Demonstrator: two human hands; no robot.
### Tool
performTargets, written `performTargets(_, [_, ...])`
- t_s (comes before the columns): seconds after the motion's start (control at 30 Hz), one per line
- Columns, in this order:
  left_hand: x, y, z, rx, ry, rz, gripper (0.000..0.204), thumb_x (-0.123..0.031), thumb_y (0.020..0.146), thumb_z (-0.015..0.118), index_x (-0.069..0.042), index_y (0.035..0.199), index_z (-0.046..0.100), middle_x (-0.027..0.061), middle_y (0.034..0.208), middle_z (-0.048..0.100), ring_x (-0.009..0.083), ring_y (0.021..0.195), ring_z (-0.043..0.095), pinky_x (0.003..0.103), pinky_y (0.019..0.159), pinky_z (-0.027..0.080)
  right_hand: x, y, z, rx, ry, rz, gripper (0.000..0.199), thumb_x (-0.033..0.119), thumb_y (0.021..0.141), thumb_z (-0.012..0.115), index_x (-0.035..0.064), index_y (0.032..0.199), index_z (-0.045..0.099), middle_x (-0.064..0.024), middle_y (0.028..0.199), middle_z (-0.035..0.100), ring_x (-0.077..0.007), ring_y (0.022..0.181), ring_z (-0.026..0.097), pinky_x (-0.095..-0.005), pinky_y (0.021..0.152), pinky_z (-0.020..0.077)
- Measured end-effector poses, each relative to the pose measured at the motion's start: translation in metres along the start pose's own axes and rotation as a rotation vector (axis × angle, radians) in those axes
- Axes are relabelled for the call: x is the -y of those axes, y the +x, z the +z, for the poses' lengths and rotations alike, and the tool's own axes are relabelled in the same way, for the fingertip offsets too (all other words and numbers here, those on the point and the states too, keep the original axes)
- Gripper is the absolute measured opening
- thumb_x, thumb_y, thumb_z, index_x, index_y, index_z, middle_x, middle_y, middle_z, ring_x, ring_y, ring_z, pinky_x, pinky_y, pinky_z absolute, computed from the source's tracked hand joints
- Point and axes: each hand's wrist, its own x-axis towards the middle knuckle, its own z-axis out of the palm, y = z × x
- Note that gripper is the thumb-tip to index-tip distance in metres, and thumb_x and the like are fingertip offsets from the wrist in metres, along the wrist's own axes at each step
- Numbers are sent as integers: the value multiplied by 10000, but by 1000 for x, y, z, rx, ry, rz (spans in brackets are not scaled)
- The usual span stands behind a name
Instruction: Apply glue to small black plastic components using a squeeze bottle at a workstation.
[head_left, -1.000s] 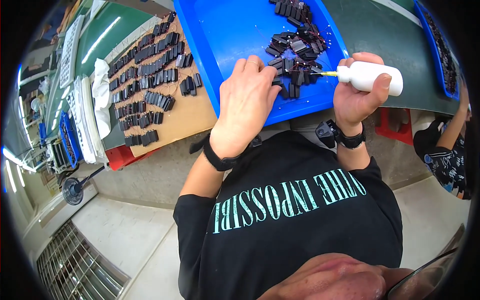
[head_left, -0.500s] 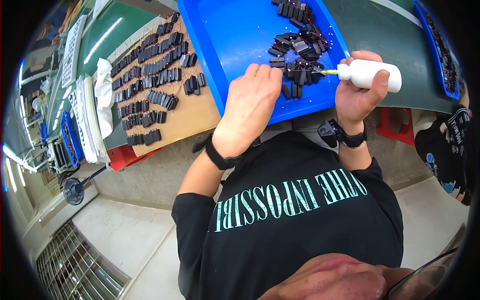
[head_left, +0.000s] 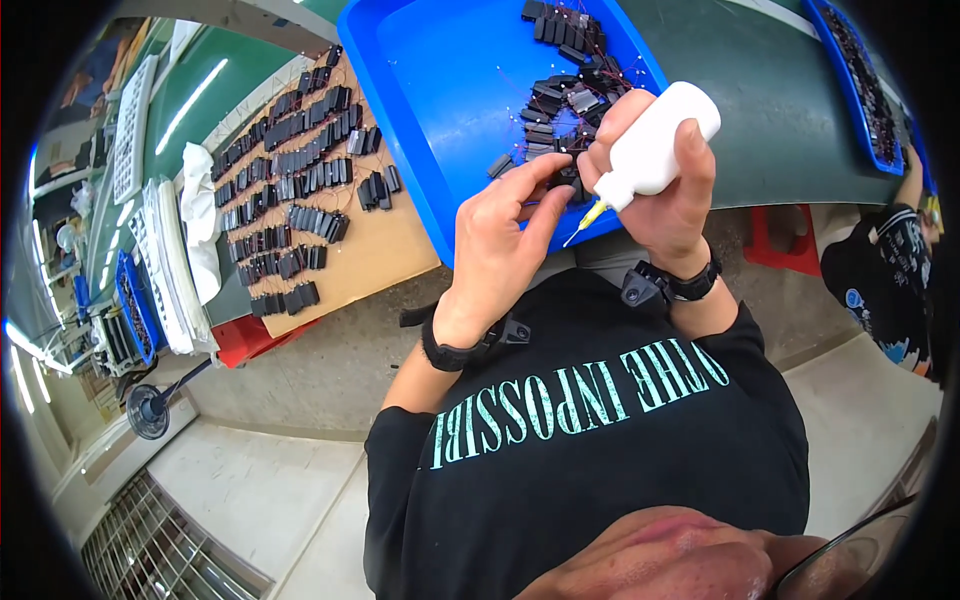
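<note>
My right hand (head_left: 672, 195) is wrapped round a white squeeze bottle (head_left: 662, 135). The bottle tilts, its yellow needle tip (head_left: 592, 216) pointing down and to the left over the near rim of a blue tray (head_left: 440, 165). Close to the needle, my left hand (head_left: 505, 225) has thumb and index finger closed on a small black block (head_left: 568, 182), partly hidden by the fingers. A pile of similar black blocks (head_left: 545, 100) with thin wires lies in the tray just beyond both hands.
Rows of wired black blocks (head_left: 310, 180) cover a brown board (head_left: 375, 240) on the left. A second blue tray (head_left: 885, 150) holds dark parts at the far right, near another person's arm (head_left: 910, 180). A red stool (head_left: 785, 245) stands below the green table (head_left: 750, 110).
The bottle has swung from nearly level to tilted, needle downward, and moved left toward my left hand. My left hand has drawn back from the pile, its fingers now pinching a block.
</note>
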Motion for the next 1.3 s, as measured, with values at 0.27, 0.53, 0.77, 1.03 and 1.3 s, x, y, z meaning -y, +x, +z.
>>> performTargets(0.27, [8,-5,4,-97,-245,-141,205,-9,907,590,30,1104,552,133,1027,680,161,897,686,271,748,566,-12,12,4,-156,-84,-382,563,581,897,459,23,923,534,-25,561,396,-129,493,346,-322,542,311])
performTargets(0.53, [17,4,4,-92,-524,-170,199,-4,937,550,38,1124,498,139,1103,657,187,973,668,276,784,562,-37,1,-29,-204,-573,-685,597,590,856,537,1,956,533,-56,632,444,-153,552,402,-305,535,312])
performTargets(0.77, [23,7,2,-35,-466,-173,217,19,925,566,47,1125,487,178,1159,627,189,998,654,273,809,555,-38,1,-30,-151,-628,-608,581,569,847,578,0,959,537,-69,672,477,-149,560,414,-291,536,324])
performTargets(1.03, [24,7,3,-107,-451,-152,213,35,873,631,40,1080,580,123,1076,680,145,970,660,264,869,532,-37,-1,-29,-138,-641,-589,568,553,852,587,-6,955,567,-102,806,579,-166,646,523,-298,612,424])
performTargets(1.3, [23,8,5,-109,-443,-157,216,34,866,642,38,1075,588,120,1071,681,148,963,663,264,861,536,-34,0,-33,-71,-712,-630,512,498,870,603,-8,949,622,-110,906,643,-208,780,641,-324,730,508])
